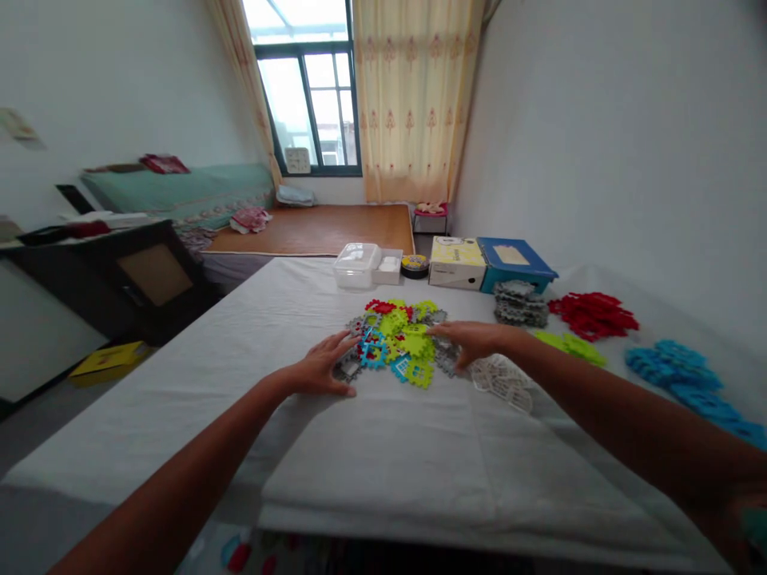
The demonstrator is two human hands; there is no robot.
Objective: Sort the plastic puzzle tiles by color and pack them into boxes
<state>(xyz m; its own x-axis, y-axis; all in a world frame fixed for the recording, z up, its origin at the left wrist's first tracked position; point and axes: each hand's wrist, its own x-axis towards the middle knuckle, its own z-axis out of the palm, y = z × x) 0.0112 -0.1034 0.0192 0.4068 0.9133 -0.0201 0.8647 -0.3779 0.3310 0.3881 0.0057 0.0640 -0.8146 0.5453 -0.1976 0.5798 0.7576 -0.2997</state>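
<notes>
A mixed pile of flat plastic interlocking pieces (pixel 392 339) with toothed edges, in lime green, blue, red and grey, lies on the white-covered table (pixel 240 343). At its left edge is my left hand (pixel 323 367), thumb and fingers apart, touching or very close to the grey and blue pieces. My right hand (pixel 476 339) is at the right edge, its fingers spread over grey pieces (pixel 447 357). Neither hand visibly grips a piece. White lattice pieces (pixel 502 382) lie just below my right wrist.
Sorted to the right are grey (pixel 518 303), red (pixel 593 314), lime green (pixel 572 347) and blue pieces (pixel 677 367). Behind the pile stand a clear plastic box (pixel 358 266), a small white box (pixel 388 267), a round black tin (pixel 415 267), a yellow-white box (pixel 457 262) and a blue box (pixel 516 263).
</notes>
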